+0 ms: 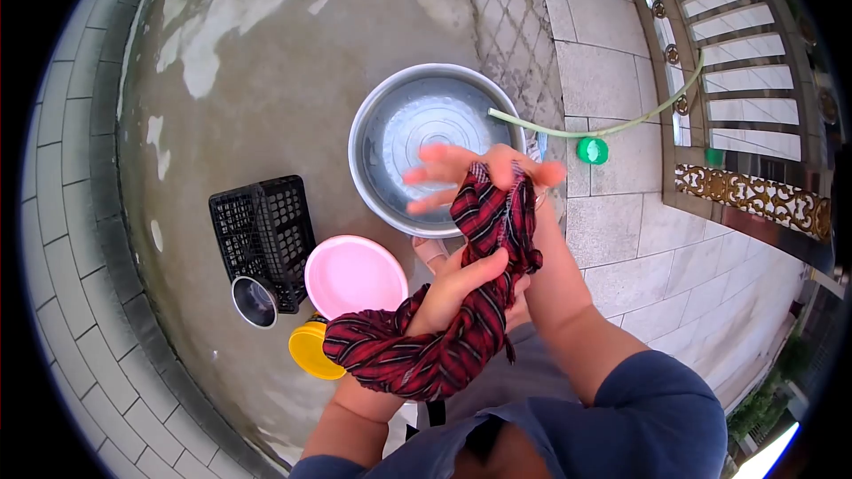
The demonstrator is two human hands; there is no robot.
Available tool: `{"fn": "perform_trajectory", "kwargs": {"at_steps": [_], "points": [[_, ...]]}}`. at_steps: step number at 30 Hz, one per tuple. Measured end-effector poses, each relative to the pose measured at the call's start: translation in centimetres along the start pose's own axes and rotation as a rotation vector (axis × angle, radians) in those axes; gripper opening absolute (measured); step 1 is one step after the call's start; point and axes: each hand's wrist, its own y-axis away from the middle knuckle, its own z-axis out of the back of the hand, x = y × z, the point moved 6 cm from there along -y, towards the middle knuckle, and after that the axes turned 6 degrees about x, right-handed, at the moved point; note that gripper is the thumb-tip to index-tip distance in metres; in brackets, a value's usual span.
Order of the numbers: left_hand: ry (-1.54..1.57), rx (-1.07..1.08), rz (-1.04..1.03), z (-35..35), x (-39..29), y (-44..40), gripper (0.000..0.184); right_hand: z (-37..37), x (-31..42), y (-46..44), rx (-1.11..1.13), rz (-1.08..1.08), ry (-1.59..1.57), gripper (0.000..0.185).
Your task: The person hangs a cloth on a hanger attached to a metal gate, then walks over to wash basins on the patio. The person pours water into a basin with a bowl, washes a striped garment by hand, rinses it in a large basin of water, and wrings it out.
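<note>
A twisted red-and-black striped cloth [417,350] is bunched in front of my body, and its lower part loops over my left forearm. My left hand [457,288] is closed around the middle of the cloth. At the upper end of the cloth, my right hand [488,173] has its fingers stretched out and spread, somewhat blurred, with the fabric lying against it. Both hands are near the front edge of a large metal basin [362,173] holding water. Folds of fabric hide part of each hand.
A pale green hose [612,130] reaches the basin from a metal railing [745,146], passing a green container [593,151]. To the left are a pink basin [355,279], a yellow container [312,350], a black plastic crate [262,235] and a metal bowl [255,302]. The concrete ground is wet.
</note>
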Motion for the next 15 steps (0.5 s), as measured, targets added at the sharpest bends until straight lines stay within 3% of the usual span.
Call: {"fn": "perform_trajectory", "kwargs": {"at_steps": [2,3,4,6,8,10,11,13,15], "points": [[0.182,0.057,-0.005,-1.5,-0.9,0.8,0.036,-2.7,0.1,-0.8,0.592,0.125,-0.417,0.040],[0.175,0.055,-0.016,-1.2,-0.8,0.9,0.039,-3.5,0.4,-0.7,0.572,0.175,-0.454,0.036],[0.286,0.078,-0.030,-1.6,-1.0,1.0,0.022,-3.5,0.6,-0.6,0.513,0.227,-0.424,0.036],[-0.011,0.057,-0.074,0.1,-0.7,0.0,0.020,-2.8,0.6,0.5,0.294,0.187,-0.422,0.041],[-0.237,-0.078,-0.114,1.6,-0.6,-0.5,0.029,-1.5,0.6,1.8,-0.048,0.023,-0.238,0.049],[-0.585,-0.131,-0.278,3.1,-0.2,-1.3,0.025,-0.6,0.8,2.9,-0.267,-0.189,0.017,0.048],[-0.670,-0.185,-0.279,3.8,0.1,-1.5,0.028,-0.8,0.9,2.9,-0.269,-0.192,0.018,0.048],[-0.738,-0.206,-0.287,5.0,0.6,-2.4,0.029,0.9,-0.1,4.2,-0.582,-0.409,0.167,0.047],[-0.794,-0.281,-0.288,6.4,0.9,-3.1,0.034,2.3,-1.0,4.5,-0.665,-0.471,0.276,0.046]]}}
